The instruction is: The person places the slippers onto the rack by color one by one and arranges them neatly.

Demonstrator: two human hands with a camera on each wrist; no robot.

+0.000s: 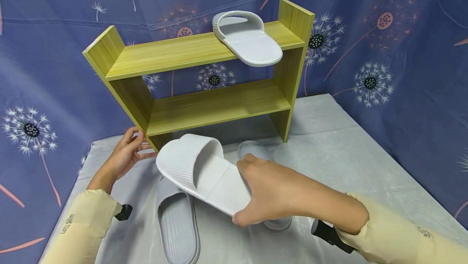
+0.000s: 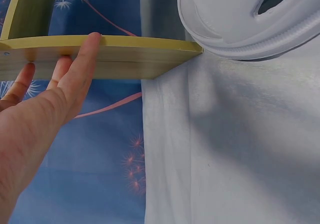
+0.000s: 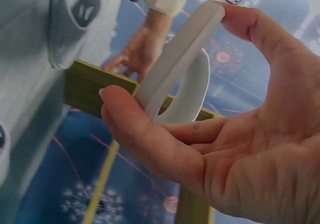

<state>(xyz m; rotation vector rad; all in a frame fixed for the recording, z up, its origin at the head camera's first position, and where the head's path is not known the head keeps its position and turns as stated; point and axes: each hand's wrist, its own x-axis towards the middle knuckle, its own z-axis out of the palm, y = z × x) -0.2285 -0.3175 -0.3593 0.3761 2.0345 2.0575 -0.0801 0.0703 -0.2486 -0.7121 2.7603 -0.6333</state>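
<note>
As you face the wooden shelf unit [image 1: 219, 101], its left side panel is nearest your supporting hand. The held white slipper [image 1: 210, 178] is raised before the unit's lower left part, tilted, strapped toe toward that panel; contact between the two cannot be determined. The other white slipper [image 1: 256, 46] rests on the unit's top board, right of centre, heel over the front edge. The left grey slipper [image 1: 177, 223] and the right grey slipper [image 1: 254, 149], partly covered, lie in front of the unit.

Your right hand [image 1: 270, 187] is closed about the heel end of its slipper, thumb and fingers on opposite edges; the hold appears secure. Your left hand [image 1: 126, 153] has its fingers extended against the unit's outer left face, grasping nothing.

Recommended: level the sole, lift the toe clear of the side panel, and brace lightly lest the unit shift.
</note>
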